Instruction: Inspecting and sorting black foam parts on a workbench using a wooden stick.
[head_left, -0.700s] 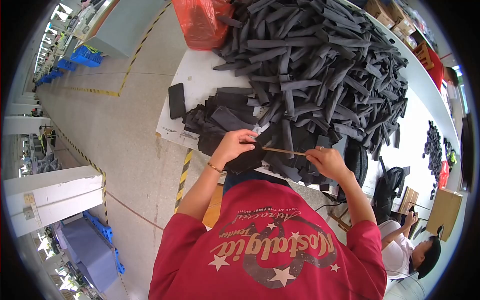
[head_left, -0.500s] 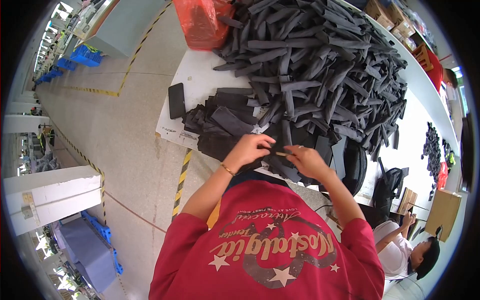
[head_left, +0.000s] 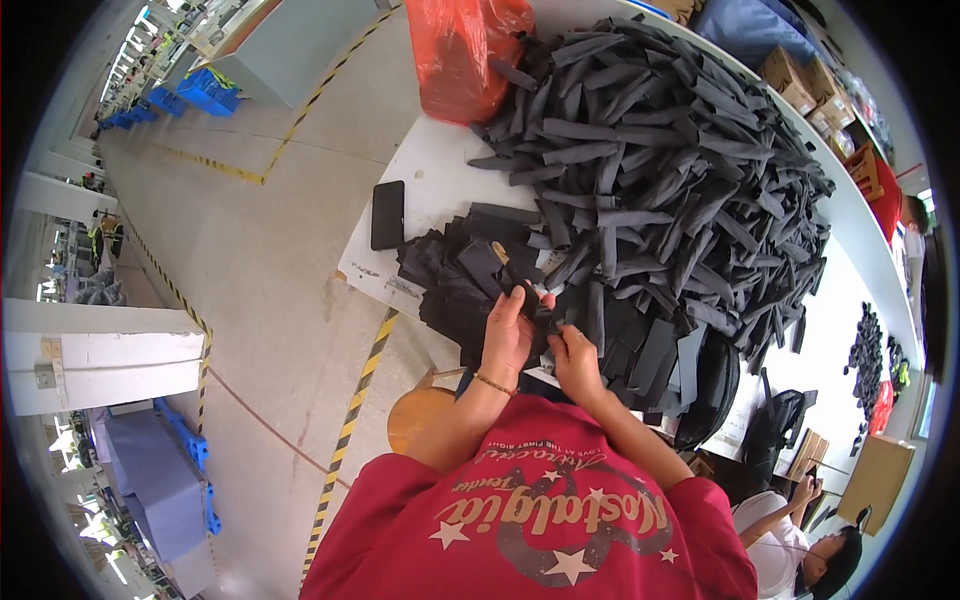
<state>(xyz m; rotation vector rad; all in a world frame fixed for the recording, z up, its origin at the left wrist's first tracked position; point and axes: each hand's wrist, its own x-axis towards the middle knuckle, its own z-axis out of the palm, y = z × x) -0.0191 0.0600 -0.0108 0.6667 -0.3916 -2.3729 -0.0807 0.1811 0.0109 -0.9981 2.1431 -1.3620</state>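
Observation:
Close to the table's front edge, my left hand (head_left: 508, 332) closes its thumb and fingers on a black fabric piece (head_left: 540, 317). My right hand (head_left: 577, 362) pinches the lower right end of that same piece. Beyond the left fingertips, the tan end of a slim stick-like thing (head_left: 500, 252) shows against the dark cloth; whether it sits inside the fabric I cannot tell. Flat black fabric pieces (head_left: 450, 300) lie stacked to the left of my hands. To the right and beyond rises a large heap of rolled dark grey fabric strips (head_left: 660, 170).
A black phone (head_left: 388, 215) lies on the white table (head_left: 440, 150) near its left edge. Behind it stands a red plastic bag (head_left: 460, 70). A round wooden stool (head_left: 420, 415) is below the table edge. At the lower right sits another person (head_left: 785, 540).
My hands have come closer to my body and now grip a fabric piece. The tan stick, earlier at my right fingers, now shows beyond my left hand. The view has shifted.

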